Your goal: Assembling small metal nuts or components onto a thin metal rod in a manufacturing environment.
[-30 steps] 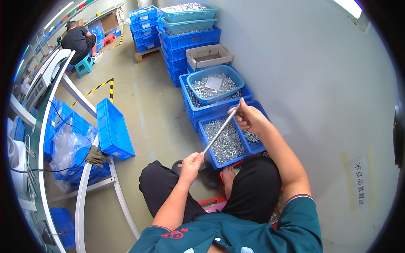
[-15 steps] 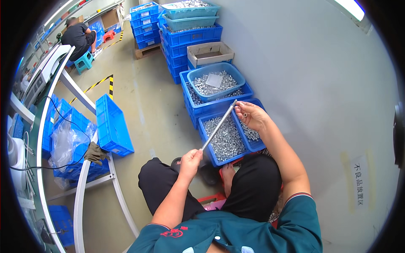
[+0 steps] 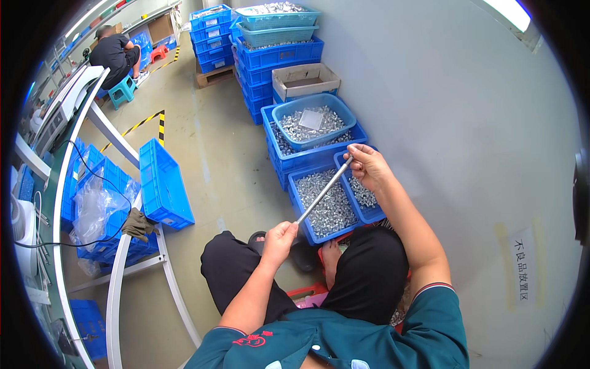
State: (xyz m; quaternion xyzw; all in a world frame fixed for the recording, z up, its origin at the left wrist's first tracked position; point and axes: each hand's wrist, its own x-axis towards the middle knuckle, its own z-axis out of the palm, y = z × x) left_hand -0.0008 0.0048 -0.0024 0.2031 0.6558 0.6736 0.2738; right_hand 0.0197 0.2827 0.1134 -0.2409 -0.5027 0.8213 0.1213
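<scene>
I sit low with a thin metal rod (image 3: 324,190) held slanted between both hands. My left hand (image 3: 279,237) grips its lower end above my knee. My right hand (image 3: 367,166) pinches the upper end over a blue crate (image 3: 305,216) filled with small silvery metal parts. A smaller blue bin (image 3: 369,213) of the same parts sits right under my right wrist.
A round blue basin (image 3: 345,109) of metal parts rests on a blue crate (image 3: 275,157) behind. Stacked blue crates (image 3: 270,58) and a cardboard box (image 3: 304,80) line the grey wall. A loose blue crate (image 3: 162,184) and white table frame (image 3: 117,277) stand left. Another person (image 3: 114,55) crouches far off.
Both hands have kept hold of the rod; its tilt and my right hand's spot over the crates have shifted only slightly.
</scene>
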